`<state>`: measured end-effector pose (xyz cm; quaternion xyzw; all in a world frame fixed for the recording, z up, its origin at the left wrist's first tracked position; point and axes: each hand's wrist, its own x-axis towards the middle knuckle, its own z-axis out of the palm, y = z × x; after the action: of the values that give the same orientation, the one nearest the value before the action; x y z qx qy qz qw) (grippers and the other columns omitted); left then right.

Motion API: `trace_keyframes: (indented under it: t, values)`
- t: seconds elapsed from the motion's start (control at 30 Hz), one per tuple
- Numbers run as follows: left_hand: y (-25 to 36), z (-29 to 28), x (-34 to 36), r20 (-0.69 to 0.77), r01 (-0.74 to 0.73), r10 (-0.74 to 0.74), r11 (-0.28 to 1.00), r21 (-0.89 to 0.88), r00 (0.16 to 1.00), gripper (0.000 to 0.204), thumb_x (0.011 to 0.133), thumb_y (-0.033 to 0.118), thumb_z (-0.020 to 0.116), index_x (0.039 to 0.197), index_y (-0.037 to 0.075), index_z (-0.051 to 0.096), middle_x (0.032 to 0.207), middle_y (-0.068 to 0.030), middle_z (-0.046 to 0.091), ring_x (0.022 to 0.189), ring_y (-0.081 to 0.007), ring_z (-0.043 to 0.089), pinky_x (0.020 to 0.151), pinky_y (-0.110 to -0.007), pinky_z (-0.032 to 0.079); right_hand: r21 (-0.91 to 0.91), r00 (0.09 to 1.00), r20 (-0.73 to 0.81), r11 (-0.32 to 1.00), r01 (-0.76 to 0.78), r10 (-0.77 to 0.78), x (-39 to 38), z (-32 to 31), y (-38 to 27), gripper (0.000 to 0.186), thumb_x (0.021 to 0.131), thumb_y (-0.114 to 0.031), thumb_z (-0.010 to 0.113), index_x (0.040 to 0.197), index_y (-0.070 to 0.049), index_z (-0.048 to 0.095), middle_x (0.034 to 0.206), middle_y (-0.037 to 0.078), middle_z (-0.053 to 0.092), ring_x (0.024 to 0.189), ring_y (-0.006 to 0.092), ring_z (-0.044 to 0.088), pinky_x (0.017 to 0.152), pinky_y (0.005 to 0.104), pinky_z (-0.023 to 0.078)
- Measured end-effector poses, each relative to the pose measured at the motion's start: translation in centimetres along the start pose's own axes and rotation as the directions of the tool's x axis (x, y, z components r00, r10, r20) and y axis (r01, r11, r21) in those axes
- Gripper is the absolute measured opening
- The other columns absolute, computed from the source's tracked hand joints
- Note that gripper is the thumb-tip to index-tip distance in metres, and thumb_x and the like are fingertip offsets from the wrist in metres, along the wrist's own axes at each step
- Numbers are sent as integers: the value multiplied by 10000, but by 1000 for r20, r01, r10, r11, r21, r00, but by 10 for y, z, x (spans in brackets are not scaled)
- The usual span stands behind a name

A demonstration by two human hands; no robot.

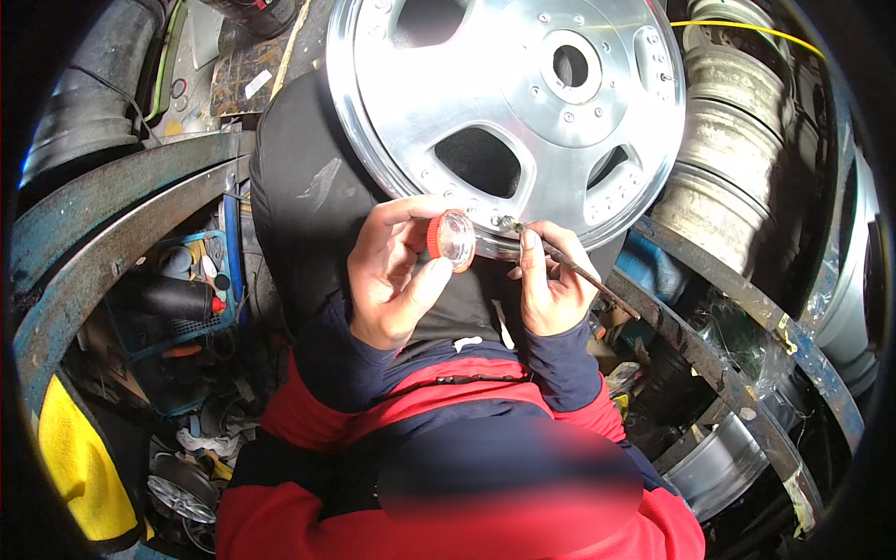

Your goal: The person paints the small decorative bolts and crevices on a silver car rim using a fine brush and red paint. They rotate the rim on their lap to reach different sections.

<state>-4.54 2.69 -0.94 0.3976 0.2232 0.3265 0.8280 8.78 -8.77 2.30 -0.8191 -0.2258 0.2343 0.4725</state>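
Observation:
A polished silver alloy wheel (485, 79) lies face up in front of me, its near rim just past my hands. Between the fingers and thumb of my left hand (397, 280) is a small clear round pot with a red ribbed edge (454, 240), tilted on its side. My right hand (556, 285) pinches a thin brush (588, 273), whose dark handle slants down to the right. The brush's tip is at the wheel's near rim, beside small round studs; whether it touches the metal I cannot tell.
A curved metal frame (121, 215) passes on the left, with another metal bar (719, 322) on the right. Several dull wheel barrels (733, 145) are stacked at far right. A blue crate (149, 327) holds bottles at left, near a yellow cloth (79, 467).

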Motion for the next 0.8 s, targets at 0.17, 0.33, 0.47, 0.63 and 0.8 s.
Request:
trace_keyframes:
  t: [0.17, 0.33, 0.47, 0.63, 0.8]
  values:
    - [0, 1, 0, 0, -1, 1, 1000, 5, 1000, 461, 830, 25, 525, 1268, -46, 401, 1216, -220, 534, 1115, -255, 552, 965, -376, 438, -5, 1000, -4, 1000, -11, 11, -1, -2, 3, 85, 869, 22, 625, 952, 37, 638, 839, 88, 633, 609, 108, 603, 528, 234, 495]
    - [-3, 2, 1, -5, -10, 10, 1000, -19, 1000, 461, 828, 20, 527, 1267, -42, 399, 1212, -212, 535, 1128, -265, 547, 977, -385, 431, -8, 1000, -13, 1000, -19, 19, -2, -3, 6, 86, 863, 24, 629, 947, 39, 638, 823, 88, 632, 615, 110, 607, 530, 236, 496]
    - [-4, 1, 0, -3, -11, 11, 999, -41, 1000, 463, 830, 22, 536, 1267, -40, 397, 1218, -212, 532, 1132, -269, 546, 981, -387, 429, 20, 1000, -8, 1000, -10, 10, -4, -5, 10, 88, 857, 30, 633, 944, 40, 641, 816, 92, 636, 627, 115, 609, 552, 240, 498]
    - [-2, 1, 0, -6, 3, -3, 999, -34, 1000, 461, 833, 27, 543, 1265, -43, 397, 1221, -215, 529, 1137, -270, 546, 984, -390, 428, -4, 1000, 1, 1000, -11, 11, -6, -6, 9, 99, 844, 43, 638, 943, 40, 648, 820, 101, 646, 677, 127, 616, 613, 244, 501]
    - [-3, 0, -1, -7, 0, 0, 999, -45, 1000, 460, 830, 21, 530, 1263, -54, 394, 1218, -220, 530, 1132, -266, 548, 982, -385, 431, -39, 999, 24, 998, 45, -44, -6, -6, 9, 105, 837, 49, 640, 942, 47, 647, 832, 108, 654, 723, 140, 622, 675, 257, 504]
